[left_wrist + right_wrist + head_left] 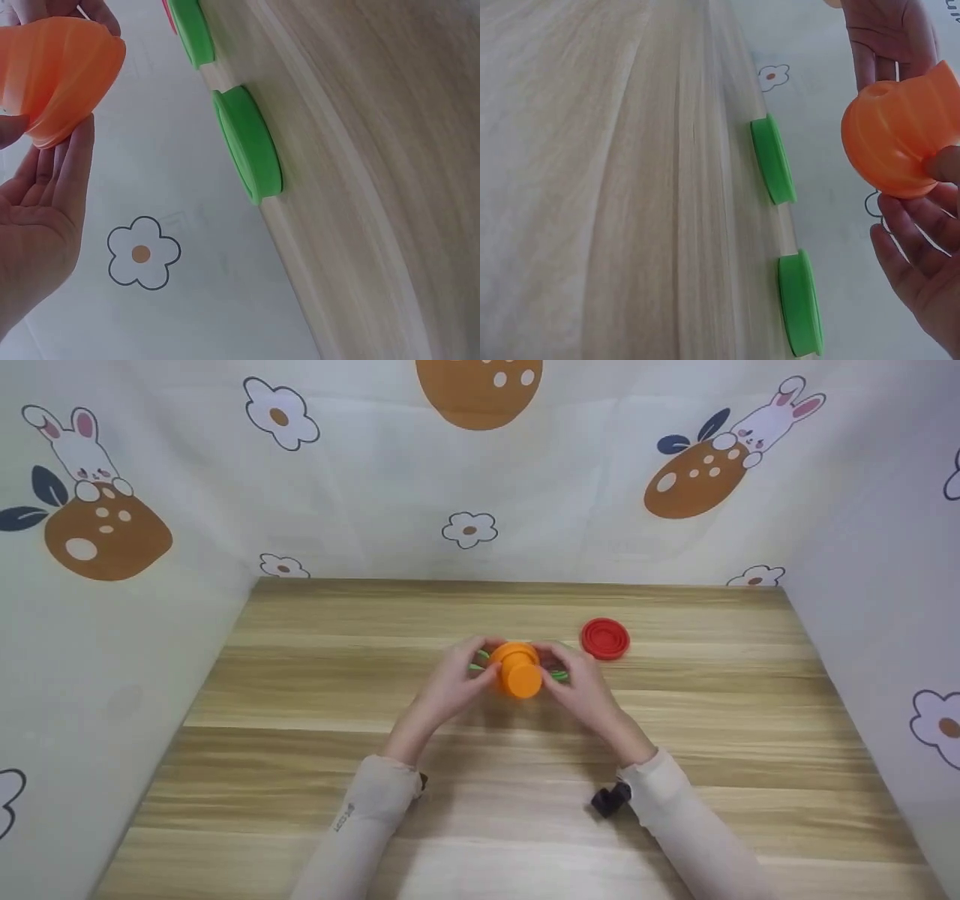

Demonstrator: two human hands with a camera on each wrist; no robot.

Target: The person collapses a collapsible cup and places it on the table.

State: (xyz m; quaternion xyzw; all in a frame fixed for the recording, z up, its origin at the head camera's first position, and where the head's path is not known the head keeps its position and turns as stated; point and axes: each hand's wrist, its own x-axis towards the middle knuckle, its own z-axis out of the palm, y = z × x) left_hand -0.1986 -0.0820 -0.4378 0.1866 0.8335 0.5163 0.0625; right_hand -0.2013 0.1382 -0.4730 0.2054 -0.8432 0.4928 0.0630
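Between both hands, raised off the table, is an orange plastic piece (523,680), wide at one end and narrower at the other, with slanting ribs on its side in the left wrist view. My left hand (456,681) grips it from the left, thumb on the near side and fingers at the far side. From the right, my right hand (583,686) pinches it between thumb and fingers. Two flat green round pieces (251,142) stand on the table beyond the hands; the hands partly cover them in the head view.
A red round piece with concentric rings (605,638) lies on the wooden table (315,675), right of and beyond the right hand. Pale cloth walls (360,487) printed with rabbits and flowers enclose the back and sides. A small black device (611,799) is at the right cuff.
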